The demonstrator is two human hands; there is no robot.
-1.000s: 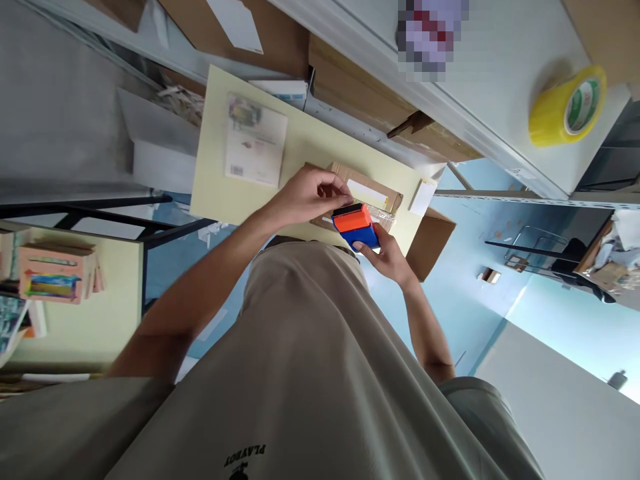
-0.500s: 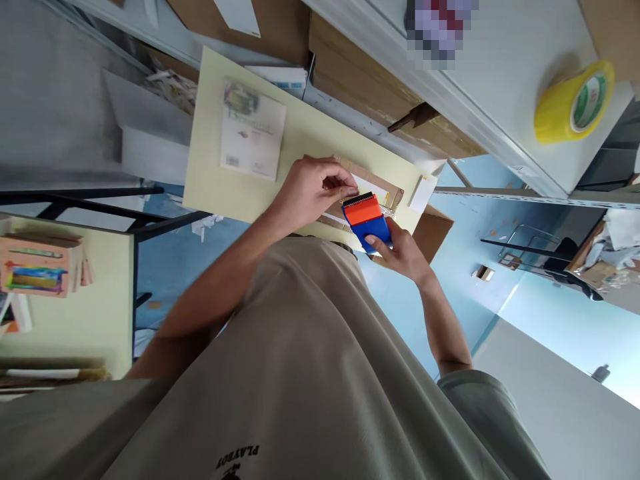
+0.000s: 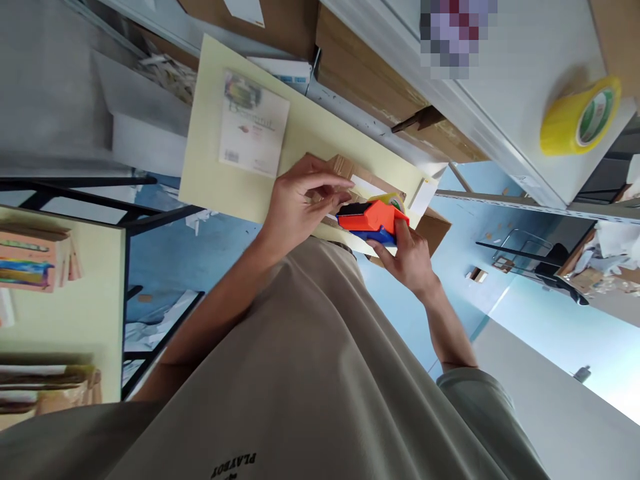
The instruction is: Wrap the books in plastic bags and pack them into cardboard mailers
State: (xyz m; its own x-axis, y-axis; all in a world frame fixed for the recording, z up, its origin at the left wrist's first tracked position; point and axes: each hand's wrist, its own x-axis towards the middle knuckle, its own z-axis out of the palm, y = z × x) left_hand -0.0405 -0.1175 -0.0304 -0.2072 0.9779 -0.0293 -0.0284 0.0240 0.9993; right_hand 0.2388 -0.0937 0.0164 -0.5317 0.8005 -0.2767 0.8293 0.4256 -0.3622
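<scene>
My right hand point(image 3: 411, 257) is closed around an orange and blue tape dispenser point(image 3: 373, 219), and a yellowish tape roll point(image 3: 394, 200) shows behind its orange body. The dispenser's dark front edge points left toward my left hand point(image 3: 303, 200). That hand hovers just beside this edge, thumb and forefinger stretched out with a small gap between their tips. I cannot make out any clear tape between them. Below both hands, partly covered, a cardboard box point(image 3: 345, 165) with a white label point(image 3: 367, 189) lies on the pale yellow table point(image 3: 205, 147).
A printed white packet point(image 3: 254, 127) lies on the table's left part. Large cardboard boxes point(image 3: 370, 73) line the back, below a grey shelf point(image 3: 520, 80) bearing a yellow tape roll point(image 3: 580, 117). At left, another table point(image 3: 75, 313) carries pinkish stacks point(image 3: 30, 257).
The dispenser has turned in my right hand, so its orange side and tape roll show more. My left hand has shifted slightly left and down, its finger and thumb now farther apart.
</scene>
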